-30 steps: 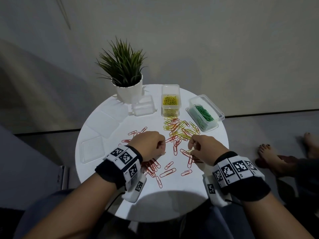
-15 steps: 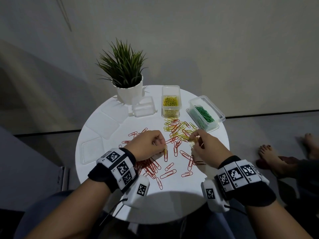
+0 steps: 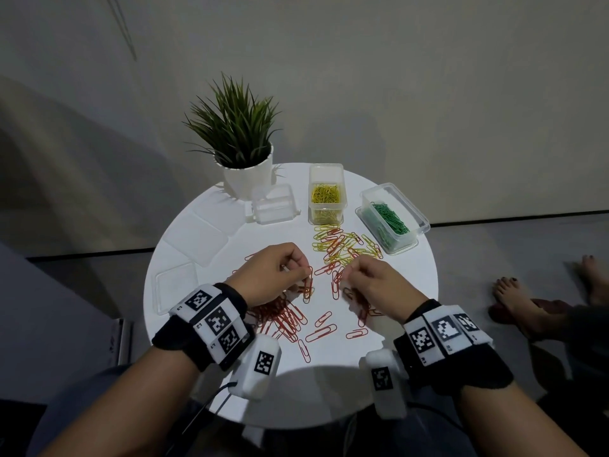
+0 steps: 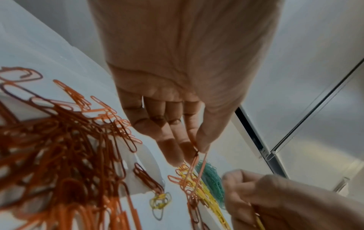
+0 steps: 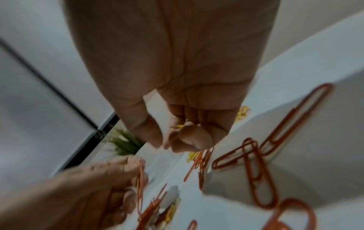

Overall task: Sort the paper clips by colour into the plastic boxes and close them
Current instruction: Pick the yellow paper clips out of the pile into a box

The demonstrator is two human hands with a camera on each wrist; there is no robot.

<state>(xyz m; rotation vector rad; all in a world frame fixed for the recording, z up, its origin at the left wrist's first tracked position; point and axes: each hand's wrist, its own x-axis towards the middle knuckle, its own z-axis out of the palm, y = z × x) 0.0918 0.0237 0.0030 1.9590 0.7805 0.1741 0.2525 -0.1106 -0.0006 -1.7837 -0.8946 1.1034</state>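
The left hand point(image 3: 275, 275) pinches a red wire paper clip point(image 3: 308, 285) hanging lengthwise; the empty clear plastic box point(image 3: 273, 204) lies upper left of it. The right hand point(image 3: 379, 285) pinches a yellow clip point(image 5: 180, 126), nearer the yellow-filled box point(image 3: 326, 196) at upper centre of the white round desk point(image 3: 329, 384).

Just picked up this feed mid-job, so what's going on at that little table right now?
A person is sorting paper clips by colour on a round white table. The left hand pinches a red clip; the right hand pinches a yellow clip. A box of yellow clips and a box of green clips stand open, a third box looks empty, and many red and yellow clips remain loose.
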